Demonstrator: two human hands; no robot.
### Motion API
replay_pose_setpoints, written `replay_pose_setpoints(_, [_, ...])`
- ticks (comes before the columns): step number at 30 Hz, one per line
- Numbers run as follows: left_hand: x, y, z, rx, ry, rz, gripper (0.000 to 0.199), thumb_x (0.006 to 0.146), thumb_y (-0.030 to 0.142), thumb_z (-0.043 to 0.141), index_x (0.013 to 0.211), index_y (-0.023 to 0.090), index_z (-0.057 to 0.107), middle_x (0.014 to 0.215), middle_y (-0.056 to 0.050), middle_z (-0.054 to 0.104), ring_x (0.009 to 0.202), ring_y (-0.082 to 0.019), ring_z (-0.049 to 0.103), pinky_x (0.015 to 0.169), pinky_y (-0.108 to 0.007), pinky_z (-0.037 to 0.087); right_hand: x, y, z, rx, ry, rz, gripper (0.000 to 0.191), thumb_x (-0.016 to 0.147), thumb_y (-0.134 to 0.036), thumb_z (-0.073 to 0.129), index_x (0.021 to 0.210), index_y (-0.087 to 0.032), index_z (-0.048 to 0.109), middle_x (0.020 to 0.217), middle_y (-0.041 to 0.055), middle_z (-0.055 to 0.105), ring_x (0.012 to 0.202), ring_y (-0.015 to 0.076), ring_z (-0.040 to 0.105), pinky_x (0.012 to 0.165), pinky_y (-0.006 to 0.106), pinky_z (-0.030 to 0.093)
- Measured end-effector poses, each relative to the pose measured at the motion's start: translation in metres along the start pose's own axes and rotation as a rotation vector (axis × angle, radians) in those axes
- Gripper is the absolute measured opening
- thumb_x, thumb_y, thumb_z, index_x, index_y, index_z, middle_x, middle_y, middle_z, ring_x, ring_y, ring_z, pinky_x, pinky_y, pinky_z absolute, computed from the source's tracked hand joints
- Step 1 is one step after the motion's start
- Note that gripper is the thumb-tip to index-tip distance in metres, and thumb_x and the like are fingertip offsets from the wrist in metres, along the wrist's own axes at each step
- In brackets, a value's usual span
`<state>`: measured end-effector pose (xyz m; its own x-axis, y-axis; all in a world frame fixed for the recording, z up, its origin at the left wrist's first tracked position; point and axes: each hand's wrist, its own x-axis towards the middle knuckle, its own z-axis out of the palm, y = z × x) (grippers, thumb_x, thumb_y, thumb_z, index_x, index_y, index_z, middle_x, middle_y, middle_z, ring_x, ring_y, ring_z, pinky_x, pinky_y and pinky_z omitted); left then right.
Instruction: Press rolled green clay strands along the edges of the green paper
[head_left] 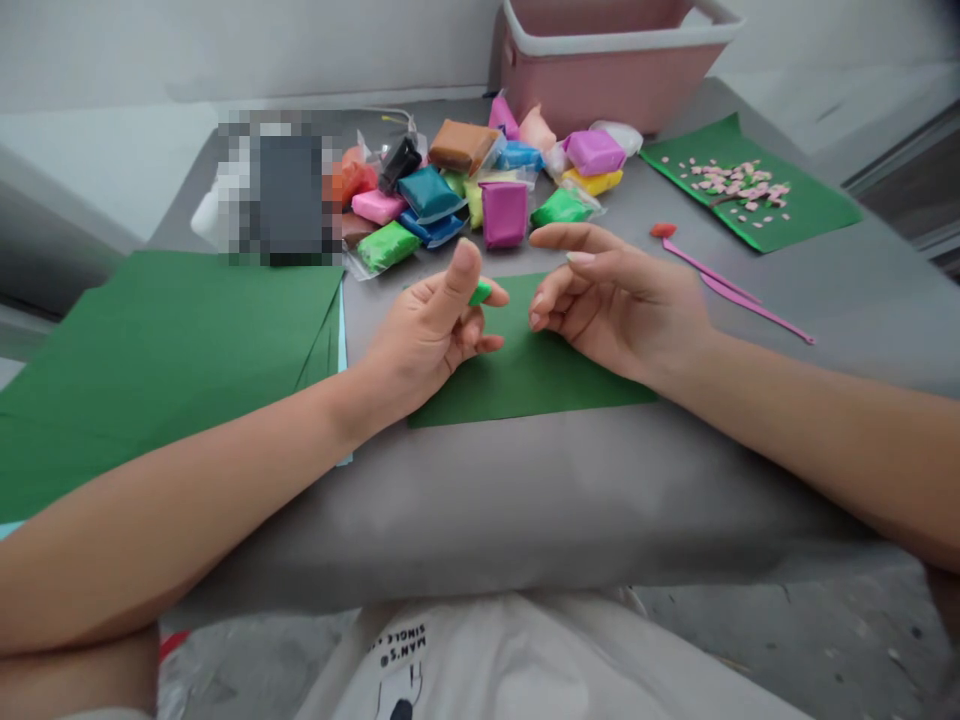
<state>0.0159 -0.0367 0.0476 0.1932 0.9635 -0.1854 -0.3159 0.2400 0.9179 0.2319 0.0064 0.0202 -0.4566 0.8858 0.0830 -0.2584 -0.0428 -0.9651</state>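
Head view: the left hand grasps a small piece of green clay among its bent fingers, just beyond the raised thumb, over the middle green sheet. The right hand, fingers loosely curled around nothing, hovers to its right, probably so both can reach the piece. Clay packets lie on the far side, likely leaving the near space free. The piece's visible part slants far-right; the thumb partly hides it, so its full long axis cannot be told.
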Motion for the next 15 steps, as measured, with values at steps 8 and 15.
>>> replay_pose_setpoints(8, [0.000, -0.004, -0.011, -0.067, 0.014, 0.034, 0.025, 0.104, 0.019, 0.090, 0.124, 0.025, 0.077, 0.116, 0.002, 0.088, 0.078, -0.006, 0.075, 0.088, -0.022, 0.067, 0.004, 0.009, -0.017, -0.122, -0.009, -0.119, 0.060, 0.098, -0.086, 0.074, 0.132, -0.037, 0.086, 0.164, 0.0043, 0.078, 0.137, 0.0338, 0.079, 0.095, 0.046, 0.073])
replay_pose_setpoints(15, [0.005, -0.002, -0.009, -0.100, 0.107, -0.003, 0.031, 0.119, 0.048, 0.073, 0.103, 0.022, 0.079, 0.091, 0.000, 0.084, 0.077, -0.010, 0.076, 0.082, -0.021, 0.067, 0.002, 0.014, -0.027, -0.314, 0.031, -0.253, 0.078, 0.112, -0.095, 0.038, 0.151, -0.042, 0.081, 0.178, -0.0011, 0.066, 0.180, 0.0372, 0.044, 0.131, 0.065, 0.059])
